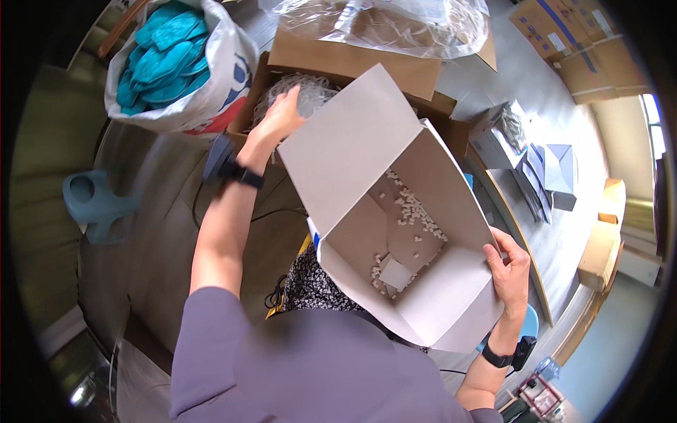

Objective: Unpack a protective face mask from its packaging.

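Observation:
A large grey-white cardboard box (395, 264) is tilted in front of me with its flaps raised. Small white block-like pieces (412, 204) lie scattered on its bottom, along with a flat white square (396, 273). My right hand (509, 271) grips the box's right rim, thumb at the edge and fingers outside. At the far left, my left hand (281, 116) reaches over a brown carton (243, 113), fingers apart, beside a heap of clear, tangled plastic pieces (310, 92). Whether its fingertips touch the heap cannot be made out.
A white sack (236, 67) full of teal cloth-like pieces (166, 60) stands left of the carton. Clear plastic bagging (395, 28) lies beyond. A blue stool (99, 204) is at left. Right, a table carries an opened white box (493, 137) and grey-blue folded boxes (557, 176).

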`<state>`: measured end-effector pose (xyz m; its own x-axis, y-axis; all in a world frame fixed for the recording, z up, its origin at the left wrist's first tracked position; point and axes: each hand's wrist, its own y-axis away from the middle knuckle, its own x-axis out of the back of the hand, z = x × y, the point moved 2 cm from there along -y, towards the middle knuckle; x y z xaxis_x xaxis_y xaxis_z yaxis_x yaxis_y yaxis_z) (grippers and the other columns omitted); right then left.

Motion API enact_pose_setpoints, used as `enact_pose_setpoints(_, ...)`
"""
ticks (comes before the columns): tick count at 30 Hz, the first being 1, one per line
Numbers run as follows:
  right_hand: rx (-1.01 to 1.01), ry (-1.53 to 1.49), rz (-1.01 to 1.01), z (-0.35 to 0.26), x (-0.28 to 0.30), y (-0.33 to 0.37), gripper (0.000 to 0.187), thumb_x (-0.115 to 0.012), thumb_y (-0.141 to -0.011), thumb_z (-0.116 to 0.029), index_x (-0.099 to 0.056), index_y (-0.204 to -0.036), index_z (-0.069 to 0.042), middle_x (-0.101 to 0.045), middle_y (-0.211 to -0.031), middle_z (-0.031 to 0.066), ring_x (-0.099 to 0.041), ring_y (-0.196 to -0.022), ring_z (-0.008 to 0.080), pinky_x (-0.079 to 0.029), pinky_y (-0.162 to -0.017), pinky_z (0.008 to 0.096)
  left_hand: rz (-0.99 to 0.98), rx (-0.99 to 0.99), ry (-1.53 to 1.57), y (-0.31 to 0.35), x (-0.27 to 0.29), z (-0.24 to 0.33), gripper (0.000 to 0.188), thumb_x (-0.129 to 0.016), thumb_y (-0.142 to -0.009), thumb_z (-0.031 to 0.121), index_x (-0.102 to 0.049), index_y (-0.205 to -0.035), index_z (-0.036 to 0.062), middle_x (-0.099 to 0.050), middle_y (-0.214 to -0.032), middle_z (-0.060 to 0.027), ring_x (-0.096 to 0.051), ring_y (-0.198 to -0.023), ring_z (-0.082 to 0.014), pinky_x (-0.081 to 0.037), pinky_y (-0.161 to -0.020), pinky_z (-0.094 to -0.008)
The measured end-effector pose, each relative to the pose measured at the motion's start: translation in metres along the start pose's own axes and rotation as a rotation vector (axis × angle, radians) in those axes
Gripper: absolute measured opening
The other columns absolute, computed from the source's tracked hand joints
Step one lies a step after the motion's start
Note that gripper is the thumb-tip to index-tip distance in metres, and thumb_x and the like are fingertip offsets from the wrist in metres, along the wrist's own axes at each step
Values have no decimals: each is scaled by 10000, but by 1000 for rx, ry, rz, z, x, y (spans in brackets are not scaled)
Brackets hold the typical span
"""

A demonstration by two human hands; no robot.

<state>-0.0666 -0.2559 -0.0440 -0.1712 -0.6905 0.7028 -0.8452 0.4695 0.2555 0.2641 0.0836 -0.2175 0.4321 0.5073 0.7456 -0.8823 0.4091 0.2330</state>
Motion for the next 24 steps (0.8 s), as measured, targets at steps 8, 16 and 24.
enact_pose_setpoints(8,178,-8,-199,15,23,-26,542,-682,-844,-463,-641,-1144,-13,-629,-1212,158,-522,-1227,298,-377,-1039,401,663,-701,535,134,75,137,675,-564,-888,582,-595,-1229,0,-575,-1287,-182,-482,-1267,-367,-352,-1064,-461)
enact_pose_setpoints(16,-271,-1037,-399,71,-21,-5,574,-665,-858,-436,-584,-1174,36,-547,-1330,156,-527,-1221,274,-382,-1041,397,-374,-519,577,174,38,117,1402,-773,-369,747,-286,-1479,42,-215,-1542,-215,-161,-1440,-397,-186,-1148,-499)
enact_pose_setpoints(24,-353,-1148,-195,91,-67,26,554,-663,-856,-414,-585,-1170,36,-553,-1317,159,-534,-1205,283,-387,-1033,397,-376,-357,515,180,-12,112,990,-773,-729,184,-183,-1506,12,-160,-1567,-206,-168,-1456,-328,-192,-1165,-425)
